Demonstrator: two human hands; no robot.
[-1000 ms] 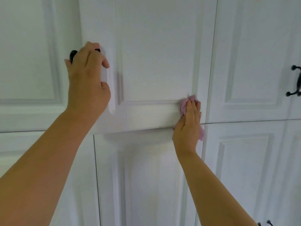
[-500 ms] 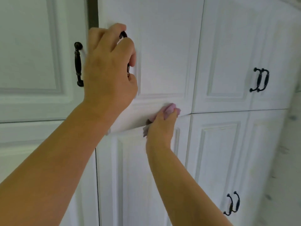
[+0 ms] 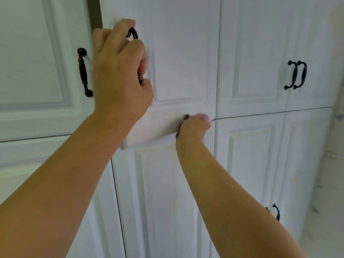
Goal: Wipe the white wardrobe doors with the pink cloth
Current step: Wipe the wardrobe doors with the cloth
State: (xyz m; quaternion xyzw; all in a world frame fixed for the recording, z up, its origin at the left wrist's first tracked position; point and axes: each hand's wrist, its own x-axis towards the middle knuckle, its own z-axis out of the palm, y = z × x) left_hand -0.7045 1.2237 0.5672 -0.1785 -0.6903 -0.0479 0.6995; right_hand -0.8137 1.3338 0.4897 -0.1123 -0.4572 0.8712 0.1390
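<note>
Upper wardrobe door (image 3: 182, 58) swung ajar, both hands on it.

A dark gap shows along the door's left edge, beside the neighbouring door's black handle (image 3: 84, 71); its bottom edge stands out in front of the lower door (image 3: 167, 192). The left hand (image 3: 119, 75) reaches up, fingers curled round the door's own black handle (image 3: 133, 34). The right hand (image 3: 193, 127), arm raised from below, has its fingers bunched tight on the pink cloth (image 3: 203, 117) at the door's lower right corner. Paired handles (image 3: 296, 75) sit well apart on the right.
</note>
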